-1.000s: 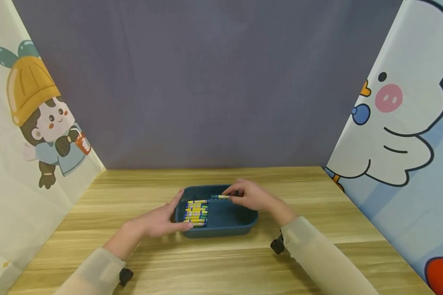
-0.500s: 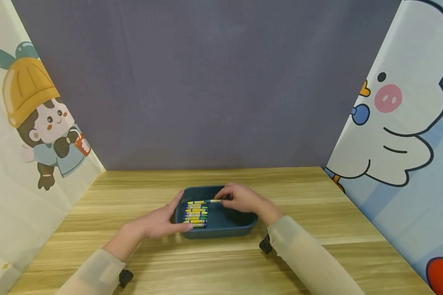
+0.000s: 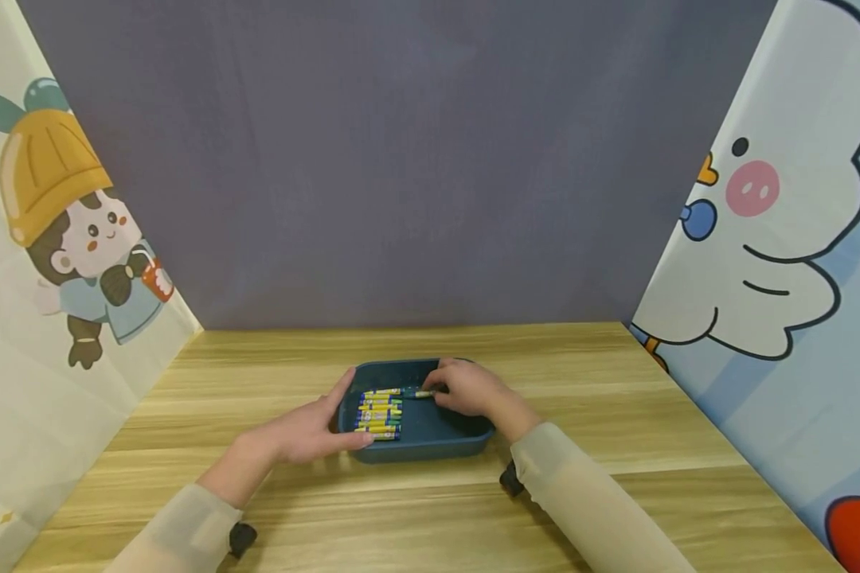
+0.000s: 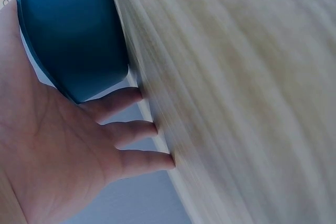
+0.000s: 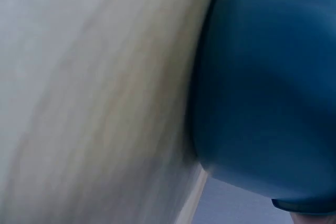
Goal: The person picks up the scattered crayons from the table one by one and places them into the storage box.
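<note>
A dark blue tray [image 3: 423,452] stands on the table, with several yellow-wrapped crayons [image 3: 378,415] laid side by side in its left end. My left hand [image 3: 304,430] rests against that end, thumb over the front rim. In the left wrist view, its straight fingers [image 4: 137,162] touch the tabletop beside the tray. My right hand [image 3: 469,387] is inside the tray near the far wall, pinching a dark-tipped crayon [image 3: 419,394] whose tip points left toward the row's back crayon. The right wrist view shows mostly the tray's outer wall [image 5: 262,87]; the held crayon is hidden there.
The wood-grain table [image 3: 430,509] reaches back to a grey backdrop [image 3: 416,175]. Cartoon-printed panels stand on the left [image 3: 14,318] and right [image 3: 774,263]. Dark wrist cameras hang under both sleeves, close to the tabletop.
My right hand has moved left and lower into the tray with the crayon, bringing it up to the back of the row. My left hand has stayed at the tray's left end.
</note>
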The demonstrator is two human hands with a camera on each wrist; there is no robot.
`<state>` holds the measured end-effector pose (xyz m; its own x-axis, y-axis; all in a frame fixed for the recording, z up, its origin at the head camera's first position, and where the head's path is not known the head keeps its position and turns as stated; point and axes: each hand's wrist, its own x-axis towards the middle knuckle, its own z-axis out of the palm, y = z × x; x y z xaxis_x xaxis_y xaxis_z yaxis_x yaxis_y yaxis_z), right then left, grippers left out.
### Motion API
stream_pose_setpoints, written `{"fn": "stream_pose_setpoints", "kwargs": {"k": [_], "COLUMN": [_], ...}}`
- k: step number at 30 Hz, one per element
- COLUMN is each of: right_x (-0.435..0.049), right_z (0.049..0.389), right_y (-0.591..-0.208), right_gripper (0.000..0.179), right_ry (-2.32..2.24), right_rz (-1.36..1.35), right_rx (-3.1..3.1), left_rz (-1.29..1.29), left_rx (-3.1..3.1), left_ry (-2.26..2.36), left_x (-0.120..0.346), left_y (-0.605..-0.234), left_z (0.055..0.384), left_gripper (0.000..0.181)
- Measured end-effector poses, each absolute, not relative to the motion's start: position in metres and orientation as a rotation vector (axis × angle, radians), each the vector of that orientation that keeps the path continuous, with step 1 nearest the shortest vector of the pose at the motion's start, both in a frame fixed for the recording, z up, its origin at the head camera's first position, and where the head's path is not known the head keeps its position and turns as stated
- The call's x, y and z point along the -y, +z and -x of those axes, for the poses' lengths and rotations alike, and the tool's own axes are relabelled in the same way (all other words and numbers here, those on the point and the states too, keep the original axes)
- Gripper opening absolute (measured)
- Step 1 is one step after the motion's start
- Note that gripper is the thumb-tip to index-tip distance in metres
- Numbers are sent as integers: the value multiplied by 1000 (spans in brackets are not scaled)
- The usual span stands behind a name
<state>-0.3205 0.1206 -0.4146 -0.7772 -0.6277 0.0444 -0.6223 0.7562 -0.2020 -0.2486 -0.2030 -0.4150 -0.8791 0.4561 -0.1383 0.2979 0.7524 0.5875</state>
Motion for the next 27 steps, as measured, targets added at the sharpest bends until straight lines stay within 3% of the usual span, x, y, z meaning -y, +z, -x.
{"fn": "stream_pose_setpoints", "kwargs": {"k": [27], "right_x": [-117], "right_z": [315], "right_y": [-414], "right_gripper": [21], "right_ry": [-155], "right_rz": [1061], "right_rx": [-3004], "left_rz": [-582], "left_rx": [-2666], "left_ry": [807], "left_x": [204], "left_y": [-415], "left_z": [249], "left_gripper": [125]}}
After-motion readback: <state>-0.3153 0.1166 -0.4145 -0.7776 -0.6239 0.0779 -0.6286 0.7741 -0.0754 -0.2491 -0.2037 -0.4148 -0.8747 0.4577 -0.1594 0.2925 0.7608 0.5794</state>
